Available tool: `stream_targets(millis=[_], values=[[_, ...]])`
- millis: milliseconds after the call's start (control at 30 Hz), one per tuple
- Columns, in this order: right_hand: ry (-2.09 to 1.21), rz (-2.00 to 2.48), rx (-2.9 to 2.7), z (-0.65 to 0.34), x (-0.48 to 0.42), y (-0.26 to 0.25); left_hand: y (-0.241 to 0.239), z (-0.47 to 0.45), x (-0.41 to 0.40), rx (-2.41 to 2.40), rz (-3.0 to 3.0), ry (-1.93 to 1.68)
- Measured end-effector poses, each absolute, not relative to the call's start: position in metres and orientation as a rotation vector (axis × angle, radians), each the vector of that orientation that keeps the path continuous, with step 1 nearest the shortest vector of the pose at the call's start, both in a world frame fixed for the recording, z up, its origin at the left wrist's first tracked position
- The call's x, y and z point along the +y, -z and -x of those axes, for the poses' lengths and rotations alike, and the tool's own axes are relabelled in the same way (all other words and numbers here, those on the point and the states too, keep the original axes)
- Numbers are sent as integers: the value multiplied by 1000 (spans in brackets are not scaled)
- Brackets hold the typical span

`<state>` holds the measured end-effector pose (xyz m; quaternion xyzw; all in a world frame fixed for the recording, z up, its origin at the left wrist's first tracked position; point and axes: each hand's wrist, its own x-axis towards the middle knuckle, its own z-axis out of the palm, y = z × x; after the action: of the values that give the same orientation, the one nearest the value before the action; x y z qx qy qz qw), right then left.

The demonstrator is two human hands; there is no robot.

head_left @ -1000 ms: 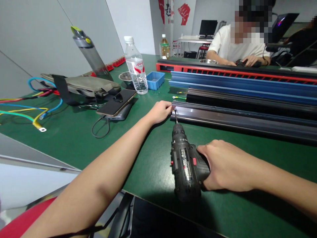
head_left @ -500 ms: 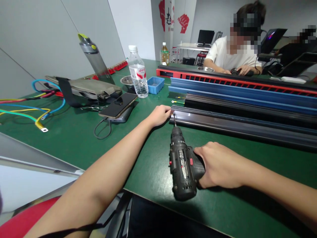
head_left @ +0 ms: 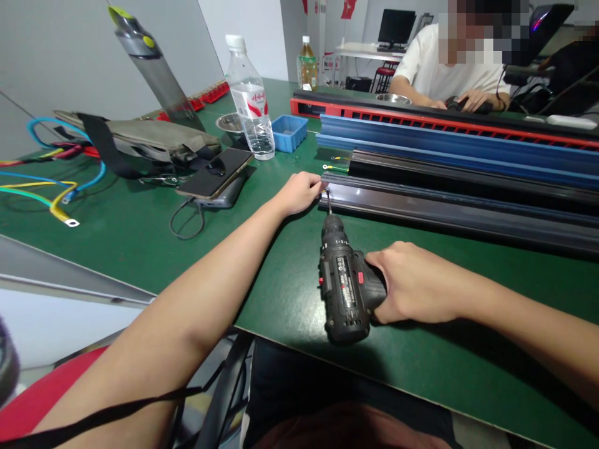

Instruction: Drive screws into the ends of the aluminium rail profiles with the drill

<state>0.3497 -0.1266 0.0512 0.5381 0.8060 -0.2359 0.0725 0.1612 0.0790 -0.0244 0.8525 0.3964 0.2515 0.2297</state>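
My right hand (head_left: 414, 282) is wrapped around the handle of a black cordless drill driver (head_left: 345, 287). The drill lies along the green table and points away from me. Its thin bit (head_left: 329, 201) meets the left end of a long dark metal profile (head_left: 421, 212), lit bright there by the drill's lamp. My left hand (head_left: 302, 192) grips that same end with closed fingers, beside the bit tip. Whatever small piece sits between the fingertips and the bit is too small to make out. Behind lies another dark profile (head_left: 412, 173), with a green-yellow wire's ring terminal (head_left: 326, 167) at its end.
A blue profile (head_left: 421, 137) and a red-and-black rail (head_left: 337, 110) lie farther back. On the left are a phone (head_left: 215, 173), a bag (head_left: 154, 138), a water bottle (head_left: 253, 103), a blue tray (head_left: 290, 133) and cables (head_left: 60, 202). A co-worker (head_left: 453, 68) sits opposite.
The camera view has tilted down, so everything appears higher in the picture. Both hands, the drill and the profile keep the same places relative to each other.
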Motion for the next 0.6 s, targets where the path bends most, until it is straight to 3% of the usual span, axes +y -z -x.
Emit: stream_targets(millis=[600], values=[[683, -1610, 2478, -352, -124, -44, 25, -161, 81, 1108, -2365, -693]])
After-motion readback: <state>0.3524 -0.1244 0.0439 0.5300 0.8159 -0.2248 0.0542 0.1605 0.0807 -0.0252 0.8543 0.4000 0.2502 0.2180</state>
